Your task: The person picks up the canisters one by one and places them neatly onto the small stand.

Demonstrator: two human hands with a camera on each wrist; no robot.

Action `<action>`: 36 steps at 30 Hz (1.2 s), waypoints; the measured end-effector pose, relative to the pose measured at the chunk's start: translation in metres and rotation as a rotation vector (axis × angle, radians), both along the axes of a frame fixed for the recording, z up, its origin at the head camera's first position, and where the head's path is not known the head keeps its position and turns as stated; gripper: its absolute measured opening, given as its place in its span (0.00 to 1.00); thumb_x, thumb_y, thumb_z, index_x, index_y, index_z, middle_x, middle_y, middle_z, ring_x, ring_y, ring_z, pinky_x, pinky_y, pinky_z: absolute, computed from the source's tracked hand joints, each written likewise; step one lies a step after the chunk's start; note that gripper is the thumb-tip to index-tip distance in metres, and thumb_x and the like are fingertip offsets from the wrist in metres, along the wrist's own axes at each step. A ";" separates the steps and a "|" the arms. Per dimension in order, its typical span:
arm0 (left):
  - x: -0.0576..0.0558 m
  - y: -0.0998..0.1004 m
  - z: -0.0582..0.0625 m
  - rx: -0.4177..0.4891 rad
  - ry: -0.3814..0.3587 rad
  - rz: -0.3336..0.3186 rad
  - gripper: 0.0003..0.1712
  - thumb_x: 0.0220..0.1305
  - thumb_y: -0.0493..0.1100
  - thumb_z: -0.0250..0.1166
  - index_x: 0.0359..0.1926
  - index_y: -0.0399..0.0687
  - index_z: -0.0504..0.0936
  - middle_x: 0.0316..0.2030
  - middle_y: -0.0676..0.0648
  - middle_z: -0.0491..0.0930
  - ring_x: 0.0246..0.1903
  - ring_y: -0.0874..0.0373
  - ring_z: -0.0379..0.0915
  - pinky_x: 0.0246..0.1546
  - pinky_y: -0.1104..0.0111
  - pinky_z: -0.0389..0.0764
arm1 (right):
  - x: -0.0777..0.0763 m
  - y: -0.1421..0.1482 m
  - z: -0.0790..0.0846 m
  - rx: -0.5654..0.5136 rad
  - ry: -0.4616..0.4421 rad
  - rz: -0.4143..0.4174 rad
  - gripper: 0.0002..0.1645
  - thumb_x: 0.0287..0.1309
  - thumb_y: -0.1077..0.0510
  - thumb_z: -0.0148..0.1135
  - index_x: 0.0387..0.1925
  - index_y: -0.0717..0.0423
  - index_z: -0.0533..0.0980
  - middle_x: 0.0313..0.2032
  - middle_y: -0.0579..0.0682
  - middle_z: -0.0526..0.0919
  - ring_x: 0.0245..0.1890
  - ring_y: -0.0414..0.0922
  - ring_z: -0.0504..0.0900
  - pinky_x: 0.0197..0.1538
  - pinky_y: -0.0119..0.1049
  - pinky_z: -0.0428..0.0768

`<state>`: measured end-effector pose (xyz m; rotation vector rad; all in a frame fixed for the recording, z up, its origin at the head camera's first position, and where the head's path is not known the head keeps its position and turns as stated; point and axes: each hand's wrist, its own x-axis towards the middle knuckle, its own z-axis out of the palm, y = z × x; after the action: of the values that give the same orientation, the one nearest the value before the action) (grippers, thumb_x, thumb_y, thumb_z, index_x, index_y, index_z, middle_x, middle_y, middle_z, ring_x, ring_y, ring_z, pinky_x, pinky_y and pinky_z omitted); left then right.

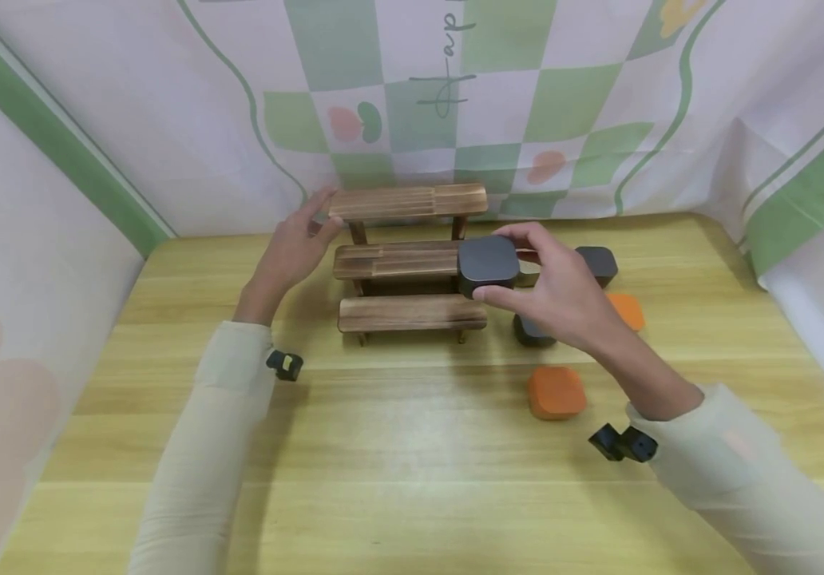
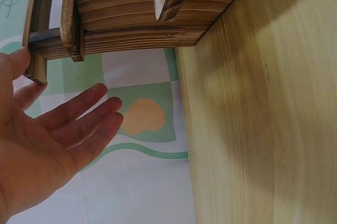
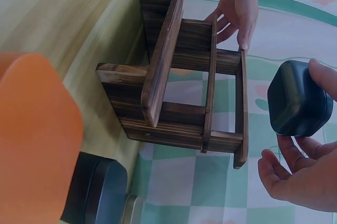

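A three-tier brown wooden stand (image 1: 412,259) stands on the table against the cloth backdrop. My left hand (image 1: 295,249) is at the left end of its top tier; thumb and index finger pinch that end in the left wrist view, the other fingers (image 2: 95,124) extended. My right hand (image 1: 563,279) grips a dark, rounded-square tin (image 1: 488,262) between thumb and fingers. That tin is held up off the table and overlaps the right end of the middle tier in the head view. From the right wrist view, the tin (image 3: 297,98) is apart from the stand.
Right of the stand, a dark tin (image 1: 596,263) and an orange tin (image 1: 626,311) sit partly behind my right hand. Another dark tin (image 1: 534,331) shows below it. Nearer me lies a second orange tin (image 1: 557,393). Cloth walls (image 1: 412,96) border the table.
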<state>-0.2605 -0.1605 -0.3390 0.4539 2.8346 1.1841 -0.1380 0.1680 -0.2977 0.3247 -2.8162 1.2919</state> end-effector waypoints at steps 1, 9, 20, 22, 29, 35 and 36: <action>0.000 0.000 0.000 0.002 -0.001 0.000 0.38 0.75 0.68 0.45 0.79 0.64 0.52 0.58 0.43 0.80 0.57 0.41 0.74 0.55 0.42 0.74 | -0.001 -0.001 0.000 -0.005 0.002 0.004 0.45 0.53 0.45 0.76 0.67 0.56 0.67 0.61 0.53 0.73 0.64 0.59 0.70 0.63 0.56 0.70; 0.000 -0.002 -0.002 0.008 -0.031 0.006 0.38 0.74 0.68 0.46 0.79 0.68 0.51 0.60 0.44 0.78 0.59 0.43 0.73 0.57 0.41 0.72 | -0.007 -0.007 0.002 -0.025 0.023 0.031 0.44 0.52 0.49 0.78 0.65 0.58 0.67 0.60 0.54 0.74 0.63 0.58 0.72 0.64 0.54 0.70; -0.001 0.000 -0.002 0.003 -0.022 0.002 0.38 0.75 0.67 0.46 0.79 0.67 0.51 0.59 0.44 0.79 0.58 0.44 0.73 0.58 0.42 0.71 | -0.017 -0.016 0.005 -0.019 0.016 0.039 0.45 0.52 0.45 0.77 0.66 0.56 0.67 0.60 0.52 0.74 0.64 0.57 0.70 0.64 0.53 0.70; -0.001 0.000 -0.002 0.008 -0.016 -0.002 0.38 0.75 0.67 0.46 0.79 0.67 0.52 0.58 0.44 0.80 0.58 0.44 0.74 0.57 0.42 0.72 | -0.019 -0.017 0.005 -0.020 0.018 0.040 0.44 0.52 0.46 0.77 0.66 0.56 0.67 0.60 0.52 0.74 0.64 0.56 0.70 0.64 0.53 0.70; -0.001 -0.002 0.000 0.006 -0.020 0.002 0.37 0.75 0.66 0.47 0.79 0.66 0.52 0.58 0.44 0.80 0.58 0.44 0.73 0.57 0.43 0.73 | -0.027 -0.026 0.006 0.003 0.035 0.052 0.44 0.52 0.46 0.77 0.66 0.56 0.68 0.59 0.52 0.75 0.63 0.55 0.71 0.64 0.53 0.70; -0.003 -0.003 -0.001 0.003 -0.018 -0.004 0.38 0.74 0.68 0.46 0.79 0.66 0.52 0.58 0.45 0.80 0.59 0.44 0.73 0.59 0.42 0.71 | -0.035 -0.031 0.005 -0.014 0.054 0.062 0.44 0.52 0.46 0.77 0.65 0.57 0.68 0.58 0.52 0.76 0.62 0.53 0.73 0.63 0.52 0.70; -0.004 -0.004 0.000 0.002 -0.019 -0.006 0.38 0.74 0.68 0.47 0.79 0.66 0.52 0.59 0.46 0.80 0.60 0.44 0.72 0.60 0.42 0.70 | -0.036 -0.032 0.005 -0.018 0.056 0.061 0.44 0.52 0.46 0.77 0.65 0.57 0.68 0.58 0.52 0.76 0.62 0.53 0.73 0.63 0.52 0.70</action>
<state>-0.2640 -0.1640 -0.3394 0.4483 2.8141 1.1844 -0.1737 0.1360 -0.2931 0.4429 -2.7677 1.2971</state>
